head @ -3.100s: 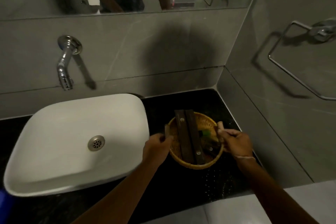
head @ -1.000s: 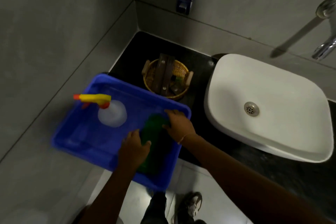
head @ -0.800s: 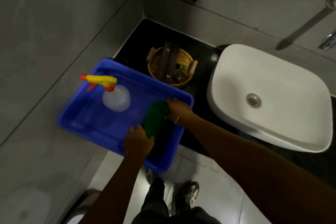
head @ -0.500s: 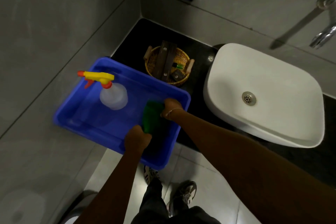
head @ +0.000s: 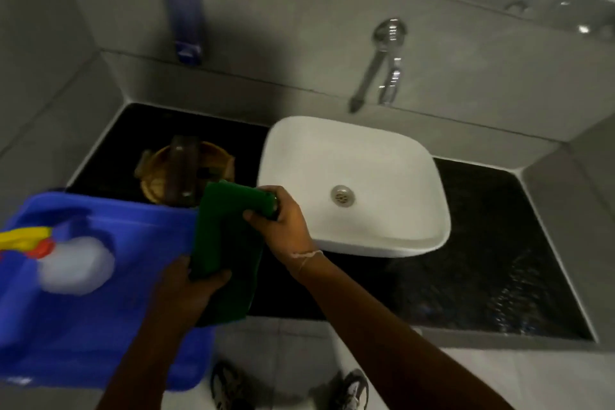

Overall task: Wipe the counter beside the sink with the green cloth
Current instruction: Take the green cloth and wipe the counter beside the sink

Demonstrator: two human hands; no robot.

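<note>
Both hands hold the green cloth (head: 226, 236) stretched between them, above the right edge of the blue tub (head: 100, 336). My left hand (head: 186, 289) pinches its near lower corner. My right hand (head: 283, 223) grips its far upper corner, close to the white sink (head: 376, 156). The black counter (head: 492, 260) runs under and on both sides of the sink; its right part looks wet and speckled.
A woven basket (head: 156, 176) with dark wooden pieces stands on the counter left of the sink. A spray bottle (head: 66, 260) with a yellow and red trigger lies in the blue tub. A chrome tap (head: 389, 60) and a blue wall dispenser (head: 186, 10) hang above.
The cloth has come up out of the blue tub, with both hands moved right toward the sink. The view has swung right and shows more of the counter.
</note>
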